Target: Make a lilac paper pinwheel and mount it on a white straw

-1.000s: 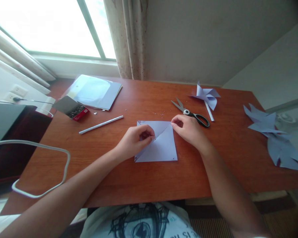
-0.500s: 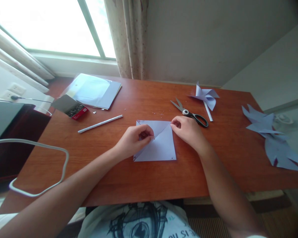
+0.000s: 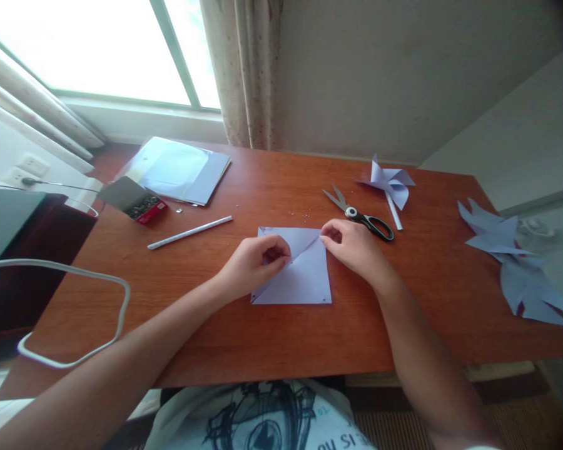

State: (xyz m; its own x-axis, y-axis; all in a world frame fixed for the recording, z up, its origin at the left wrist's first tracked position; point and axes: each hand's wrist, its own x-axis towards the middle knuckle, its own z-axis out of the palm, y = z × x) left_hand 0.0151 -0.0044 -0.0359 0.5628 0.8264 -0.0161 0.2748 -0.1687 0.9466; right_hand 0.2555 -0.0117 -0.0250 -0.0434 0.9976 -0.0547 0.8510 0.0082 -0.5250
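Observation:
A square sheet of pale paper [image 3: 304, 281] lies on the table, slit along its diagonals, with small holes near its corners. My left hand [image 3: 253, 265] is closed in a pinch at the middle of the sheet; a tiny pin-like tip shows at the fingertips, too small to name surely. At the sheet's far right corner, my right hand [image 3: 349, 247] pinches the paper between thumb and index finger. Just beyond that hand lie black-handled scissors [image 3: 361, 215], blades apart. A rolled white paper stick [image 3: 190, 232] rests to the left.
A finished paper pinwheel [image 3: 390, 184] lies at the back right, and cut paper pinwheel pieces [image 3: 520, 269] at the right edge. A small opened box [image 3: 143, 209], a clear folder [image 3: 178, 169] and a white cable [image 3: 124, 306] are on the left. Tiny paper bits [image 3: 304, 217] lie beyond the sheet.
My right hand has shifted very slightly left with the paper's corner. My left hand stays at the middle of the sheet.

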